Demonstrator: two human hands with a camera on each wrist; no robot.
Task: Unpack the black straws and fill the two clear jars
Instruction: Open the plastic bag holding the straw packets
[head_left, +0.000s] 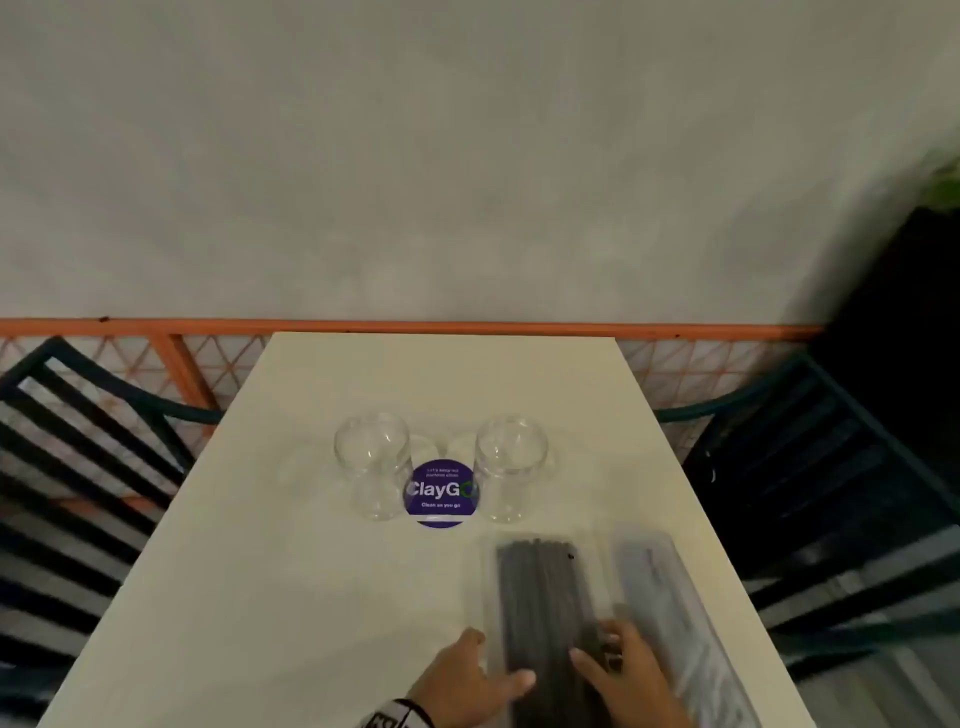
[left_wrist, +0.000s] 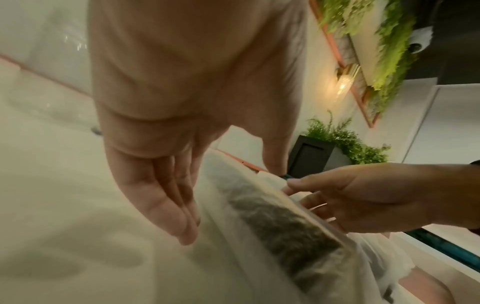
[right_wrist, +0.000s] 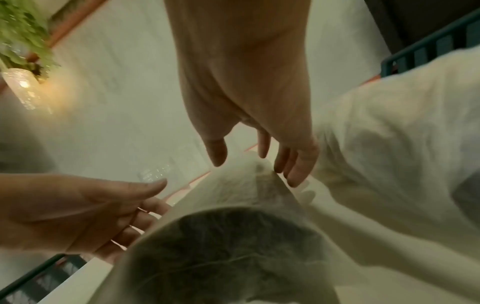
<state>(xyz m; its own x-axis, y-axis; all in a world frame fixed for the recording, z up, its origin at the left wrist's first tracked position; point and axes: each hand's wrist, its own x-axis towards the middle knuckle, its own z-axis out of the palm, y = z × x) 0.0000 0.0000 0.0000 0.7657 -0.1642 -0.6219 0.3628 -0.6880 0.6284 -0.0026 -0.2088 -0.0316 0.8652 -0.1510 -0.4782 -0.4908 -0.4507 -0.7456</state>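
Two clear jars, the left jar (head_left: 373, 462) and the right jar (head_left: 510, 462), stand empty in the middle of the white table (head_left: 311, 571). A clear plastic pack of black straws (head_left: 545, 587) lies lengthwise at the near right. My left hand (head_left: 483, 675) rests against the pack's left side with its thumb over the top, and the left wrist view shows its fingers (left_wrist: 179, 216) straight. My right hand (head_left: 618, 670) touches the pack's right side. Its thumb and fingers (right_wrist: 293, 172) are spread over the plastic. The pack's near end (right_wrist: 228, 246) sits close under that wrist.
A second long plastic pack (head_left: 665, 597) lies right of the straws, near the table's right edge. A round purple sticker (head_left: 440, 492) sits between the jars. Dark slatted chairs stand at the left (head_left: 78, 467) and right (head_left: 831, 493). The table's far end meets a wall.
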